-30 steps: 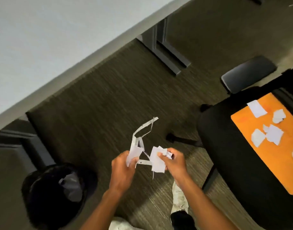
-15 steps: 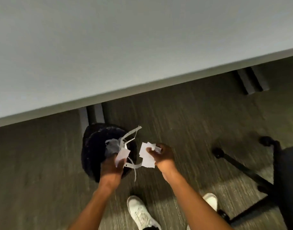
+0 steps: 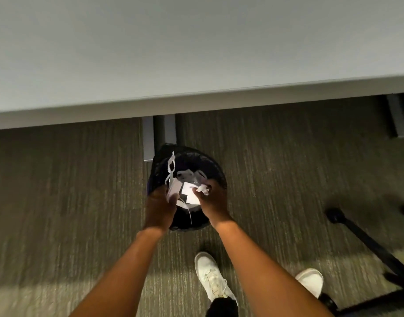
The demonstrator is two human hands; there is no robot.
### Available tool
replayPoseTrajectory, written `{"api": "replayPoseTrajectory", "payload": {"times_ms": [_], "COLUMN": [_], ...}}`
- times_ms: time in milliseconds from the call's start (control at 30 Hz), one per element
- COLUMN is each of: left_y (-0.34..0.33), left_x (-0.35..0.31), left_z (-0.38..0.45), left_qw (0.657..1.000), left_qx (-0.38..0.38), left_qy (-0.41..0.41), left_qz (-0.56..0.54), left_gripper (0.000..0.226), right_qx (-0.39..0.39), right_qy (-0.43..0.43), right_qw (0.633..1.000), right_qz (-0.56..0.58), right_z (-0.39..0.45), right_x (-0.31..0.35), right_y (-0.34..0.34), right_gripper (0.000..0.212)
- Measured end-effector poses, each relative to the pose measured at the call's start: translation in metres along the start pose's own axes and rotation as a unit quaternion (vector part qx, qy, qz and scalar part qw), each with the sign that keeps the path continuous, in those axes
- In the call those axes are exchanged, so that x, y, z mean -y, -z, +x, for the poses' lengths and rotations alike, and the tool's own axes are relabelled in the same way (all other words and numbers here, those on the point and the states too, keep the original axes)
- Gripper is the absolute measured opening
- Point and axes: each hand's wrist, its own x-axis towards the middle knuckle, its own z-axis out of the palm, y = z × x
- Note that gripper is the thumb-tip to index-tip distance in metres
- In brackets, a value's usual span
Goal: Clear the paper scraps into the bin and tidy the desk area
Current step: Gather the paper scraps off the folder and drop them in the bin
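Observation:
A round black bin (image 3: 210, 167) lined with a dark bag stands on the carpet just in front of the desk edge. Both hands are held over its opening. My left hand (image 3: 161, 208) grips white paper scraps (image 3: 173, 187), with a long cut strip sticking up toward the desk. My right hand (image 3: 213, 202) pinches a small crumpled scrap (image 3: 202, 189). A flat white piece (image 3: 189, 195) sits between the hands, above the bin's mouth. Some pale paper lies inside the bin.
The grey desk top (image 3: 196, 53) fills the upper half of the view, its legs (image 3: 159, 136) right behind the bin. A black chair base (image 3: 365, 239) with castors spreads at the right. My white shoes (image 3: 211, 277) stand on the carpet below.
The view swung from the chair with the orange sheet to the bin. Both hands carried the scraps over and now hover above the bin's opening.

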Motion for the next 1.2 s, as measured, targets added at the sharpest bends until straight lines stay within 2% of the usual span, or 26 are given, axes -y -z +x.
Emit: {"api": "replayPoseTrajectory", "payload": {"times_ms": [100, 167, 267, 400, 567, 700, 800, 900, 1033, 1200], "left_y": [0.000, -0.001, -0.002, -0.010, -0.033, -0.066, -0.096, -0.132, -0.183, -0.249], "left_x": [-0.001, -0.002, -0.007, -0.022, -0.059, -0.088, -0.125, -0.163, -0.209, -0.278], "left_z": [-0.003, -0.006, -0.009, -0.014, -0.025, -0.034, -0.048, -0.062, -0.086, -0.133], "left_qw": [0.999, 0.998, 0.997, 0.996, 0.994, 0.988, 0.985, 0.980, 0.969, 0.934], "left_qx": [0.034, 0.043, 0.052, 0.071, 0.085, 0.112, 0.125, 0.147, 0.167, 0.237], "left_qy": [0.006, -0.010, 0.004, 0.006, -0.035, -0.063, -0.072, -0.093, -0.133, -0.220], "left_qz": [0.010, 0.036, 0.056, 0.059, 0.055, 0.080, 0.090, 0.098, 0.121, 0.148], "left_gripper": [0.045, 0.065, 0.078, 0.075, 0.058, 0.059, 0.056, 0.059, 0.061, 0.060], "right_qx": [0.037, 0.032, 0.012, -0.017, -0.053, -0.099, -0.128, -0.165, -0.235, -0.318], "right_qy": [-0.038, -0.048, -0.062, -0.066, -0.069, -0.064, -0.081, -0.112, -0.110, -0.116], "right_qw": [0.999, 0.998, 0.998, 0.997, 0.996, 0.993, 0.988, 0.979, 0.965, 0.940], "right_qz": [-0.010, -0.018, -0.025, -0.019, -0.009, -0.005, 0.014, 0.048, 0.039, 0.048], "right_z": [-0.004, -0.003, -0.001, -0.001, 0.001, 0.003, 0.003, -0.008, -0.026, -0.068], "right_x": [0.003, -0.002, -0.006, -0.013, -0.023, -0.039, -0.059, -0.074, -0.103, -0.146], "right_y": [-0.003, 0.000, 0.011, 0.036, 0.083, 0.141, 0.196, 0.265, 0.355, 0.461], "right_gripper": [0.055, 0.055, 0.051, 0.045, 0.049, 0.053, 0.058, 0.041, 0.050, 0.052]}}
